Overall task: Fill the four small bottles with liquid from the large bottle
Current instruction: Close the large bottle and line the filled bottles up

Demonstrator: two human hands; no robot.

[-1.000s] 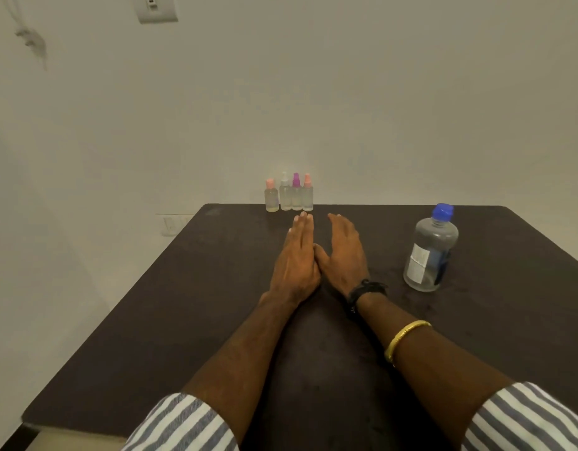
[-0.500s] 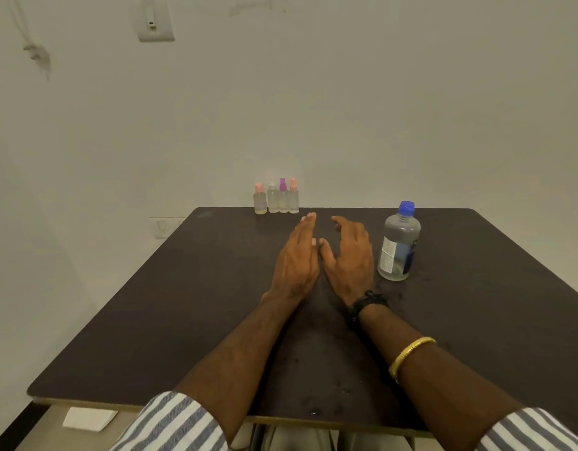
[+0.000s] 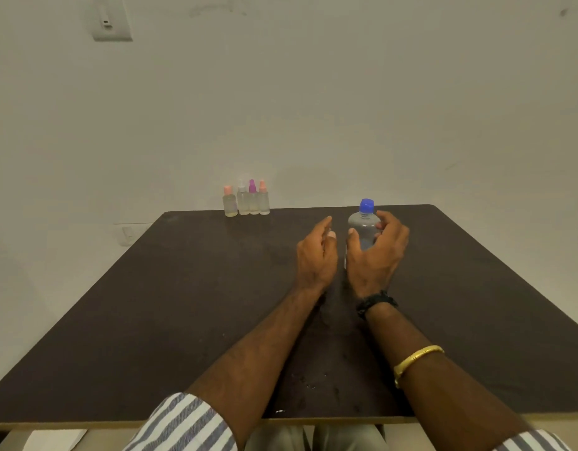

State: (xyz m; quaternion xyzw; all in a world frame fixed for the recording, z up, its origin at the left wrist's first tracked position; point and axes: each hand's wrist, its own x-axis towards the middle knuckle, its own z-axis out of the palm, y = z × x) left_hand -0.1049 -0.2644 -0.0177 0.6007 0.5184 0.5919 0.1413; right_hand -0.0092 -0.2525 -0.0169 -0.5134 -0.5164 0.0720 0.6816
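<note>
- Two bare hands hover over the middle of a dark brown rectangular table (image 3: 183,304), side by side and just apart.
- The right hand (image 3: 375,258) is curled round a clear plastic large bottle (image 3: 364,227). The thumb lies on the bottle's 9 o'clock side and the fingers bend over its shoulder at 3 o'clock.
- The left hand (image 3: 315,255) holds nothing. Its fingers are loosely curved, with the forefinger reaching toward 12 o'clock.
- The large bottle stands upright with its blue screw cap (image 3: 366,205) on, just short of the table's 12 o'clock edge.
- A black wrist band (image 3: 375,302) and a gold bangle (image 3: 416,361) sit on the right forearm, and blue-and-white striped sleeves (image 3: 183,424) show at 6 o'clock.
- Four clear small bottles (image 3: 245,203) stand upright in a tight row at the table's far edge, at about 11 o'clock from the left hand and well apart from both hands.
- Their caps, from 9 o'clock to 3 o'clock, are peach, white, magenta and peach.
- A white wall switch (image 3: 110,22) hangs at 10 o'clock on the wall.
</note>
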